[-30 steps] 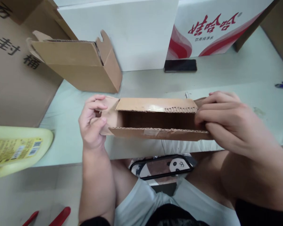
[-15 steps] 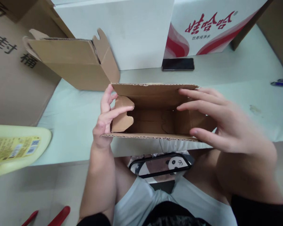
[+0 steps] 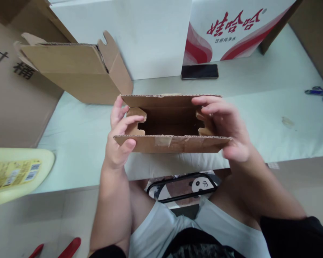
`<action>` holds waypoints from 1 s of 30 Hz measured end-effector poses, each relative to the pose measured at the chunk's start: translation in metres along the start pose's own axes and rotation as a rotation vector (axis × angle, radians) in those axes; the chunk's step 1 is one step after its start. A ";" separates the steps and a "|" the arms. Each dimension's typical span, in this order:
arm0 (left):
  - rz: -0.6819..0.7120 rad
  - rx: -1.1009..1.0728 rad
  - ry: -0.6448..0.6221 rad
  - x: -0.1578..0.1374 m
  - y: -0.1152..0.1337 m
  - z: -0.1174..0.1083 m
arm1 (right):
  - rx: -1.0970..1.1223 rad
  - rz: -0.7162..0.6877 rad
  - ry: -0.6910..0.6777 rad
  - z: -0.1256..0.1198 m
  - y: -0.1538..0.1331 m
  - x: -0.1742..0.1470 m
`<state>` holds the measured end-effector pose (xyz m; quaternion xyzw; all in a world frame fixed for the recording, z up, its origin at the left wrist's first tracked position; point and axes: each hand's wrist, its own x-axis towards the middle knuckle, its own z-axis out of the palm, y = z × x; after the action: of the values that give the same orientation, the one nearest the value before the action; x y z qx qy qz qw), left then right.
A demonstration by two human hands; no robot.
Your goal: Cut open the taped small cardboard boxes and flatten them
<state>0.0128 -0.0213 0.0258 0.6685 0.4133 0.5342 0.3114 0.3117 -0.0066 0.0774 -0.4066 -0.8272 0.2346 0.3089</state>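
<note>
Left hand (image 3: 117, 141) grips box (image 3: 174, 145) at left end, right hand (image 3: 233, 130) grips its right end. Box is mouth-up at worktop's (image 3: 258, 114) near edge, end flaps folded inward. Second box (image 3: 75, 80) far left; phone (image 3: 200, 71) on far side, beside red-and-white carton (image 3: 226, 50).

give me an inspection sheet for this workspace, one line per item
Surface: pale green table cover, faint mark at right
Job's things: held cardboard box, top open, end flaps angled inward
Clutter: phone beside red-printed white box; blue items far right; yellow container at left
Hands: left hand and right hand grip opposite ends of held cardboard box
Cables: nothing seen
Surroundings: second cardboard box beyond left hand; red objects lower left, partly cut off
</note>
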 end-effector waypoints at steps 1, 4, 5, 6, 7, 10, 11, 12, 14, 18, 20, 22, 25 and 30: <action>0.014 -0.012 0.036 0.000 -0.002 0.001 | 0.003 0.001 0.009 -0.003 -0.002 0.003; 0.051 -0.081 0.134 0.002 -0.005 0.004 | 0.012 0.004 0.032 -0.008 -0.009 0.008; 0.053 -0.101 0.161 0.002 -0.005 0.005 | 0.014 0.005 0.039 -0.008 -0.010 0.009; 0.040 -0.110 0.178 0.003 -0.004 0.007 | 0.014 0.008 0.047 -0.007 -0.010 0.009; 0.020 -0.110 0.189 0.003 -0.003 0.008 | 0.012 0.014 0.061 -0.004 -0.008 0.009; -0.029 -0.106 0.204 0.002 0.000 0.011 | 0.045 0.025 0.195 0.009 0.003 0.003; -0.030 -0.101 0.209 0.002 0.001 0.011 | 0.075 0.017 0.259 0.015 0.008 0.001; -0.023 -0.088 0.211 0.002 0.002 0.011 | 0.104 0.003 0.315 0.019 0.013 -0.002; -0.015 -0.027 0.187 0.003 0.004 0.009 | 0.125 -0.024 0.368 0.026 0.021 -0.005; -0.051 0.105 0.109 0.004 0.006 0.003 | 0.064 0.027 0.326 0.028 0.027 -0.009; -0.053 0.108 0.137 0.004 0.006 0.001 | 0.052 0.074 0.340 0.030 0.032 -0.010; -0.052 0.076 0.205 0.004 0.005 -0.001 | 0.046 0.109 0.332 0.035 0.043 -0.011; -0.090 -0.038 0.384 0.004 0.000 -0.003 | 0.199 0.198 0.251 0.047 0.063 -0.010; -0.178 -0.181 0.690 0.007 -0.009 -0.007 | 0.547 0.373 0.033 0.050 0.063 -0.003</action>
<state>0.0049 -0.0107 0.0228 0.3799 0.5014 0.7337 0.2568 0.3114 0.0193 0.0011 -0.4566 -0.6398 0.4940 0.3716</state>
